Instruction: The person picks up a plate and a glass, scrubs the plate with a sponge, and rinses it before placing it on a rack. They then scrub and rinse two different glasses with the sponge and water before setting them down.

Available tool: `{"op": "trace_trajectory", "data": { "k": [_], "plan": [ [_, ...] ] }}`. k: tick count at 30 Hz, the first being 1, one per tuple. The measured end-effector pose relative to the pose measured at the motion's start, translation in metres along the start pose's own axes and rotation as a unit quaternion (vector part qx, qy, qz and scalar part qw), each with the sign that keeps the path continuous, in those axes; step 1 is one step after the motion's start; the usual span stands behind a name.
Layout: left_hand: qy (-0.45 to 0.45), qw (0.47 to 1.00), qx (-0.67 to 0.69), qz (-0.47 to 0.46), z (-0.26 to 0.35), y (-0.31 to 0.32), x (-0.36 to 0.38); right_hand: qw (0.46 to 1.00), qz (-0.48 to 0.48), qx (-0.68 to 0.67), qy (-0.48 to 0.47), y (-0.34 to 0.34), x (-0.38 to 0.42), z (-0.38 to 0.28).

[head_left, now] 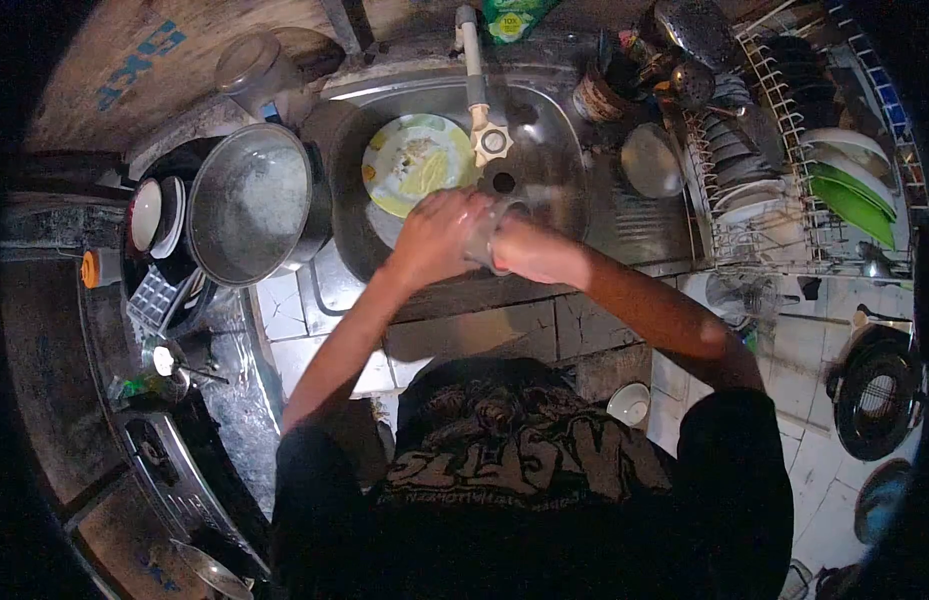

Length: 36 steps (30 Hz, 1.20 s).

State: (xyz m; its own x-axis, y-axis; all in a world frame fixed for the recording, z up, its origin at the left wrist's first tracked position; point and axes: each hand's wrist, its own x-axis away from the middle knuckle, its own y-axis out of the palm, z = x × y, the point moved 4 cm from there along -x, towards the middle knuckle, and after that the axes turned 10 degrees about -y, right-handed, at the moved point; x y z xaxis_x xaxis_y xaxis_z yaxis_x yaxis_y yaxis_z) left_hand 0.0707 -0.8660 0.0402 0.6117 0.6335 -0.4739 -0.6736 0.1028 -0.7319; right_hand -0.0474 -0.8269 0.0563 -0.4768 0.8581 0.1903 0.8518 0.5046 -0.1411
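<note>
Over the front of the sink (329,240), my left hand (439,235) is wrapped round a clear drinking glass (481,238) tilted on its side. My right hand (529,250) is at the glass's mouth from the right, its fingers apparently inside; whether they hold anything is hidden. Just beyond my left hand, a plate with a yellow-green patterned rim (384,150) lies in the basin with food-like bits and a yellowish piece on it. Part of another pale dish (382,225) shows beneath it. The tap (492,142), with a star-shaped handle, hangs over the basin, right of the plate.
Left of the sink stands a large metal pot (249,205), beside stacked bowls (146,215) and an ice-cube tray (162,300). To the right are a round lid-like disc (651,160), a utensil holder (599,100) and a wire rack (699,190) full of plates. A green pouch (514,22) sits behind the tap.
</note>
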Motion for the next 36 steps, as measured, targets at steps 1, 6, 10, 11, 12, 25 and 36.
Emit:
{"op": "trace_trajectory", "data": {
  "k": [1,6,10,11,12,25,36],
  "plan": [
    [-0.06,0.986,0.097,-0.118,-0.007,0.001,-0.003,0.983,-0.047,0.174,-0.035,-0.005,0.003,-0.002],
    [-0.119,0.735,0.383,-0.547,0.005,0.015,0.003,0.844,-0.191,0.416,-0.278,0.01,0.023,0.009],
    [-0.52,0.373,0.507,-0.577,0.002,0.009,0.03,0.965,-0.223,-0.136,-0.006,0.026,0.007,0.02],
    [-0.522,0.372,0.507,-0.575,-0.008,0.017,0.041,0.919,-0.217,-0.297,0.142,0.033,0.011,0.026],
    [-0.462,0.498,0.472,-0.562,-0.022,0.026,0.044,0.838,-0.164,-0.431,0.292,0.041,0.015,0.023],
    [-0.113,0.874,0.312,-0.355,0.005,-0.034,-0.034,0.949,-0.118,0.287,-0.059,-0.018,0.03,-0.023],
    [-0.121,0.855,0.435,-0.257,0.0,-0.057,-0.015,0.76,0.085,0.496,-0.412,-0.081,0.07,-0.143]
  ]
}}
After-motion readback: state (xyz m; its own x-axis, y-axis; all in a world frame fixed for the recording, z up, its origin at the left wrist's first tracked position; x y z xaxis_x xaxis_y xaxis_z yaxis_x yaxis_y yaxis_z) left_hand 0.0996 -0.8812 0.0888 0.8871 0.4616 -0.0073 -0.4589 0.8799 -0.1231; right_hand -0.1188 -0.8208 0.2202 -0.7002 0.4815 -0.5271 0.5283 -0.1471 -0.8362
